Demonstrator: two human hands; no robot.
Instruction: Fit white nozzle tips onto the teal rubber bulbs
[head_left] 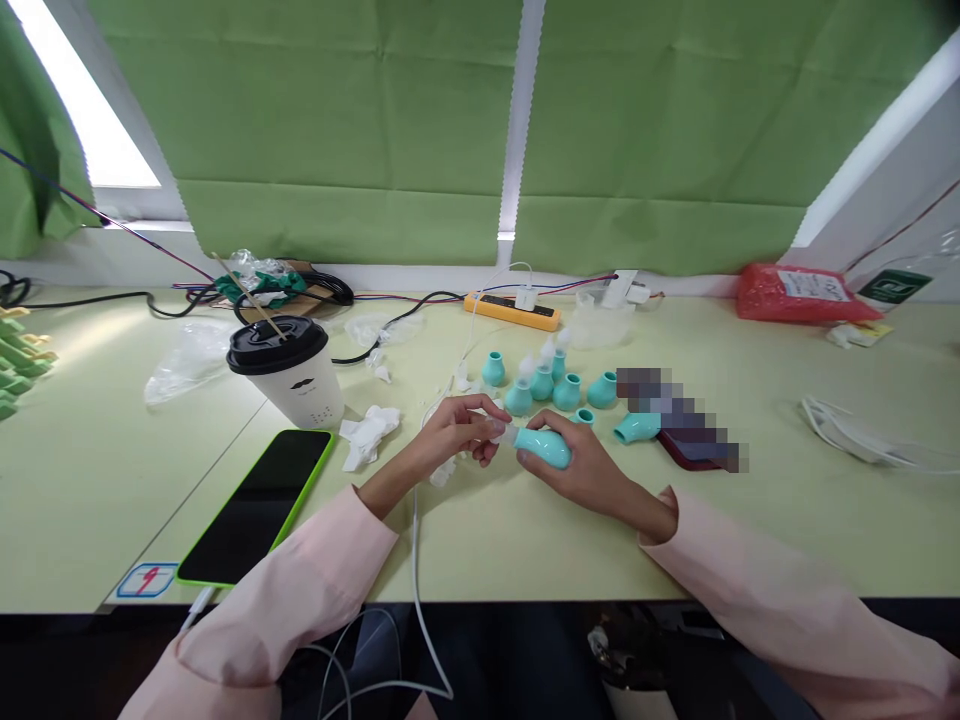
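Near the middle of the table, a glossy turquoise bulb-shaped piece [546, 447] lies sideways in my right hand [583, 466], its narrow neck pointing left. A small translucent white piece [507, 434] sits at that neck, pinched by the fingers of my left hand [466, 430]. Just beyond my hands stand several turquoise pieces [568, 392], some with whitish translucent tips. Another turquoise piece [636, 428] rests on its side to the right, by a dark red phone-like object [686, 450], partly pixelated.
A lidded paper cup [304, 390], crumpled tissue [369, 436] and a green-edged phone [259, 508] are on the left. Behind lies an orange power strip [512, 311]; a white cable [417, 560] runs over the front edge. A red package [802, 294] sits back right.
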